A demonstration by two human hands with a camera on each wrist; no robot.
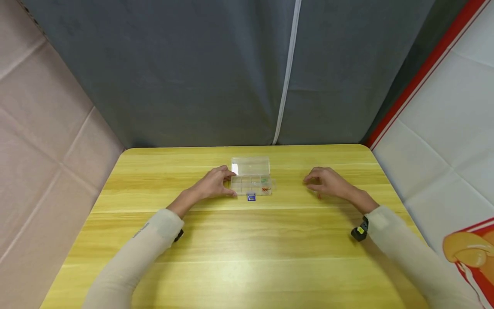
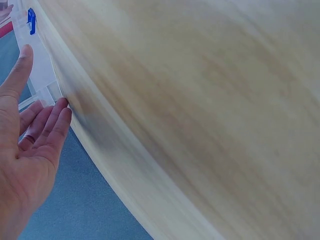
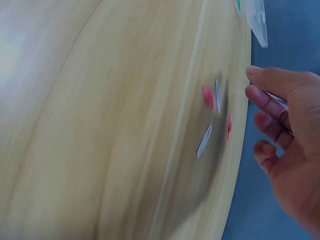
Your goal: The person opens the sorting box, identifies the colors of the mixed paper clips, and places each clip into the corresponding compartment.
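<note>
Left hand [image 1: 214,184] rests against the left end of a clear compartment box [image 1: 252,184], fingers relaxed and straight, gripping nothing. Right hand [image 1: 328,182] hovers loosely curled, holding nothing, over small red and white clips [image 3: 212,117] well right of the box. A blue binder clip [image 1: 251,197] lies just before the box, mid-table [image 1: 270,249].

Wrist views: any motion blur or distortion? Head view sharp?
Head view: sharp, evenly lit, yellow wooden table bowed by the wide lens. Left wrist view: wood grain smeared, left hand sharper. Right wrist view: small red and white pieces blurred, right hand clearer.
</note>
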